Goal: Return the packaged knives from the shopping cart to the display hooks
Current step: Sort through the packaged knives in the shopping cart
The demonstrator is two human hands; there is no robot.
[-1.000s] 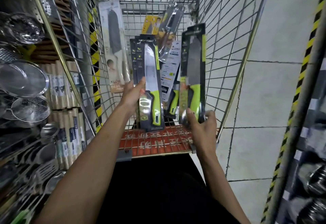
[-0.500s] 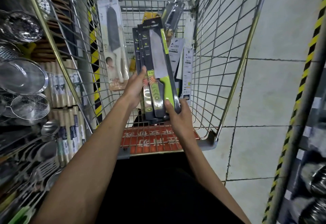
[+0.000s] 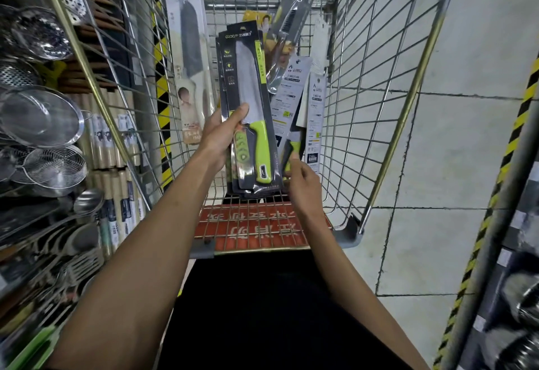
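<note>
My left hand [image 3: 222, 133] grips a stack of black knife packs [image 3: 248, 101], each with a green-handled knife, held upright over the shopping cart [image 3: 376, 83]. My right hand [image 3: 302, 181] has left the stack and its fingers touch a smaller green-handled knife pack [image 3: 293, 148] standing in the cart. More packaged knives lean inside the cart: a pale pack [image 3: 189, 57] at the left wall, a clear pack [image 3: 287, 28] at the back, and white-backed packs [image 3: 316, 98] on the right. Whether the right fingers have closed on the small pack is unclear.
Shelves at the left carry metal strainers [image 3: 43, 116], ladles and boxed rolling pins [image 3: 116, 148]. A yellow-black striped post [image 3: 160, 78] stands behind the cart's left wall, another striped rail [image 3: 495, 194] runs at the right. Grey tiled floor [image 3: 455, 136] lies to the right of the cart.
The right hand laid its knife pack onto the stack in the left hand, then let go and moved right and down to a smaller pack in the cart.
</note>
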